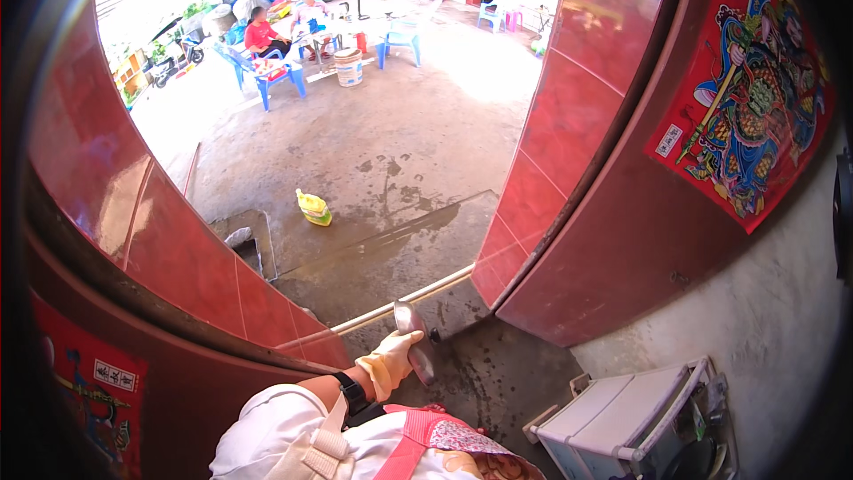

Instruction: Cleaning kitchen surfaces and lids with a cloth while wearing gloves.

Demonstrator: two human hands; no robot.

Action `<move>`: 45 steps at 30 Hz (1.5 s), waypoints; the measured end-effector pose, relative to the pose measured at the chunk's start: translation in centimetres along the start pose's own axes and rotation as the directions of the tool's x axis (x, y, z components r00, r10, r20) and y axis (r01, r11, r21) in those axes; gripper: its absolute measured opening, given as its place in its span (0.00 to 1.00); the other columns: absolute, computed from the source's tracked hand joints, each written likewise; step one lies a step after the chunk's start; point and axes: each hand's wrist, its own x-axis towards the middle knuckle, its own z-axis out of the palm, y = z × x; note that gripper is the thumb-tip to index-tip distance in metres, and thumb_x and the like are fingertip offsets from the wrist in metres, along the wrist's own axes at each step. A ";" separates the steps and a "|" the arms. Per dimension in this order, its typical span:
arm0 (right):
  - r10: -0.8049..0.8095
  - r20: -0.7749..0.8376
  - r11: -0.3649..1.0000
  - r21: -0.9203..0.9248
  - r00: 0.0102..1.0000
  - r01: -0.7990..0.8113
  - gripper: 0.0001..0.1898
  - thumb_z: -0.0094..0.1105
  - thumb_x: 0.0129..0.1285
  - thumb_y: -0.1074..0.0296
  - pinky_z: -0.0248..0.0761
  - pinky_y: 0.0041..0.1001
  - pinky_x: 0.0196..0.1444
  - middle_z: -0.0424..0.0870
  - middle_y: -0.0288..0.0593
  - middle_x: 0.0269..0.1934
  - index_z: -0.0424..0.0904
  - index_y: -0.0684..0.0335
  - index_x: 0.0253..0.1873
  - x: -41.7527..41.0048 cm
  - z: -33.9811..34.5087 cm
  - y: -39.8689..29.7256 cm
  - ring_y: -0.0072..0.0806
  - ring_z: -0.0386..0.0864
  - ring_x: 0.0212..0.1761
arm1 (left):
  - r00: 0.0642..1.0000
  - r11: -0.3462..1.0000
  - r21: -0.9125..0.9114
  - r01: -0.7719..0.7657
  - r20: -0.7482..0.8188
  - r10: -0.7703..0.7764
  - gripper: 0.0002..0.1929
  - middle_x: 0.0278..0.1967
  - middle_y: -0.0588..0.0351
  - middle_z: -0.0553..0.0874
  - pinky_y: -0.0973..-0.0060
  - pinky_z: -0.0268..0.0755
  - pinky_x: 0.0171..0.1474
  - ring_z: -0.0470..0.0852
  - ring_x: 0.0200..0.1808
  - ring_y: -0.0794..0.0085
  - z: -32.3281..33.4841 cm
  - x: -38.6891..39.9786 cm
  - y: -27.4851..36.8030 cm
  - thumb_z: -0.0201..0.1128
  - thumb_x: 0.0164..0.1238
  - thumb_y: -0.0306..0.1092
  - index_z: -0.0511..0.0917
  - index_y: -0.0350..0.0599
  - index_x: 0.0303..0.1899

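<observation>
My left hand (393, 359), in a pale yellow glove, grips a round metal vessel or lid (414, 347) by its rim. It is seen nearly edge-on above the doorway floor, so its inside is hidden. A small dark knob-like thing (434, 335) shows just beside it. My right hand is out of view. Ahead, beyond the pale threshold strip (400, 300), a yellow plastic jug (313, 207) stands on the wet concrete.
Red-tiled door jambs (533, 193) flank the opening. A white rack (613, 413) stands at lower right. An open drain hole (250, 250) lies left, outside. Farther out are a bucket (348, 68), blue plastic chairs (400, 43) and two seated people (262, 33).
</observation>
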 end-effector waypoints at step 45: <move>-0.335 -0.207 0.932 0.072 0.919 0.356 0.32 0.59 0.74 0.40 0.76 0.39 0.61 0.85 0.46 0.55 0.80 0.66 0.64 7.5 -10.0 -4.3 0.41 0.81 0.52 | 0.996 0.996 -0.088 -0.014 -0.087 0.006 0.10 0.39 0.59 0.86 0.67 0.74 0.40 0.83 0.36 0.68 -2.0 0.4 2.0 0.63 0.80 0.40 0.81 0.52 0.54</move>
